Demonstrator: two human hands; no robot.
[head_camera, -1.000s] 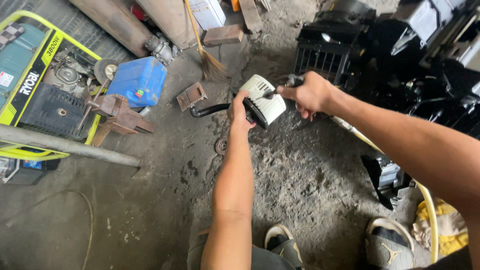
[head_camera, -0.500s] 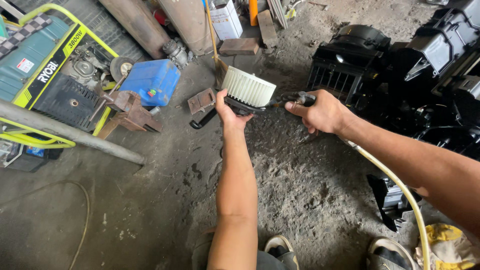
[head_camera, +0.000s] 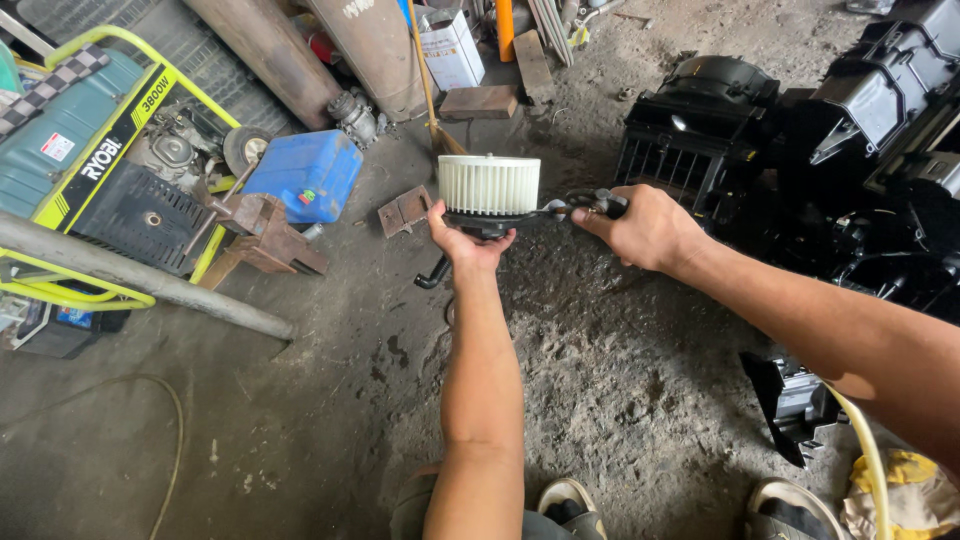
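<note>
Here your left hand (head_camera: 467, 243) is under the white blower wheel (head_camera: 489, 184) and holds its dark base from below, the fingers curled around the lower rim and the thumb up on the left side. The wheel stands upright above your palm, its ribbed wall faces you, and its axis goes up and down. Your right hand (head_camera: 640, 228) is just beside it on the right, closed as a fist around a dark nozzle tool (head_camera: 585, 204), and the tip of this tool points left and nearly touches the base of the wheel. So the wheel lies to the left of the right hand, and the tool is lying across, almost level. A yellowish hose (head_camera: 868, 452) runs along your right forearm. Below is a dirty concrete floor (head_camera: 300, 420) with dust. At the left there is a generator with yellow frame (head_camera: 95, 165) and a blue container (head_camera: 303, 175); at the right a black plastic housing (head_camera: 790, 130). Your two shoes show at the bottom
</note>
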